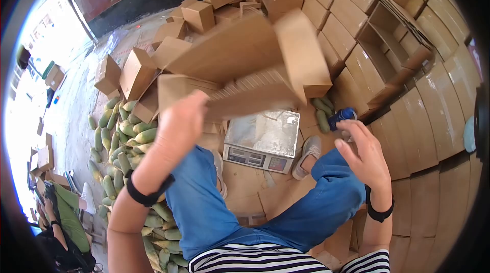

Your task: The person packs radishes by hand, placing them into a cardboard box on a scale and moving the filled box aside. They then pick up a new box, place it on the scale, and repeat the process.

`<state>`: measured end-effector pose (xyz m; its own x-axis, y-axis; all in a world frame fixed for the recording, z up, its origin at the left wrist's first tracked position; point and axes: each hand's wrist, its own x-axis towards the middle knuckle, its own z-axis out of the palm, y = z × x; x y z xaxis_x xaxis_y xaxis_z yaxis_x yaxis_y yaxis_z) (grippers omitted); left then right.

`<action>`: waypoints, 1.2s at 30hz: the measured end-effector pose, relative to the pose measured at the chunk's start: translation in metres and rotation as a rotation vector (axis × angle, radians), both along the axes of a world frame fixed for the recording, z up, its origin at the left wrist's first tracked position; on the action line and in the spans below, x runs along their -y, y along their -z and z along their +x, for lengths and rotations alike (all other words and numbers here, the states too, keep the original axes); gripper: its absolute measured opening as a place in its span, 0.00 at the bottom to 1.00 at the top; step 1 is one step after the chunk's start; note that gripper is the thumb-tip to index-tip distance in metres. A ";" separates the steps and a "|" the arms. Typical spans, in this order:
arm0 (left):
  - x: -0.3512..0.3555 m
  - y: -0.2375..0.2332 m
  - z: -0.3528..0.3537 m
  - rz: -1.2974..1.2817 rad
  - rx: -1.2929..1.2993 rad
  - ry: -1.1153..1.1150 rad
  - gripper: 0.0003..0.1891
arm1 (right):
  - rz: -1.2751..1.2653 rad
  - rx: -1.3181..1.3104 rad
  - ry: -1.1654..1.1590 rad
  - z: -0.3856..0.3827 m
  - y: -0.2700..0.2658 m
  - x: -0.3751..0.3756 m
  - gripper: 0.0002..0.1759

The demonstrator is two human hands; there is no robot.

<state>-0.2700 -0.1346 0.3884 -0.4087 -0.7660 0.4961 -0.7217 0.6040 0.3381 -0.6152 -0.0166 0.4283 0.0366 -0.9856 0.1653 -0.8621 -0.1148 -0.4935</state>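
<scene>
An open cardboard box (240,48), blurred by motion, is tilted in the air over a metal-topped weighing scale (263,135). My left hand (186,114) is closed on the box's near left edge; its fingertips are partly hidden. My right hand (361,150) is off the box, held above my right knee with fingers apart and nothing in it. Close by that hand, a dark blue cylindrical object (343,117) lies beside a few green vegetables (322,112). The scale, with its display and keypad facing me, stands on flattened cardboard between my feet.
A heap of long green vegetables with pale ends (120,137), resembling radishes, lies at my left. Loose cardboard boxes (138,71) are piled beyond it. Stacked cartons (413,114) form a wall on my right. Another person in green trousers (71,214) sits at far left.
</scene>
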 end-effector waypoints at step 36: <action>0.030 0.201 -0.142 0.088 0.557 0.200 0.08 | 0.485 0.689 0.502 -0.097 0.320 0.127 0.20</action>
<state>-0.4119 -0.1648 0.1869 -0.7295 -0.6759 0.1045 -0.6799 0.7333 -0.0037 -0.7123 -0.1437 0.1083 -0.3575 -0.8269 -0.4340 -0.2606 0.5346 -0.8039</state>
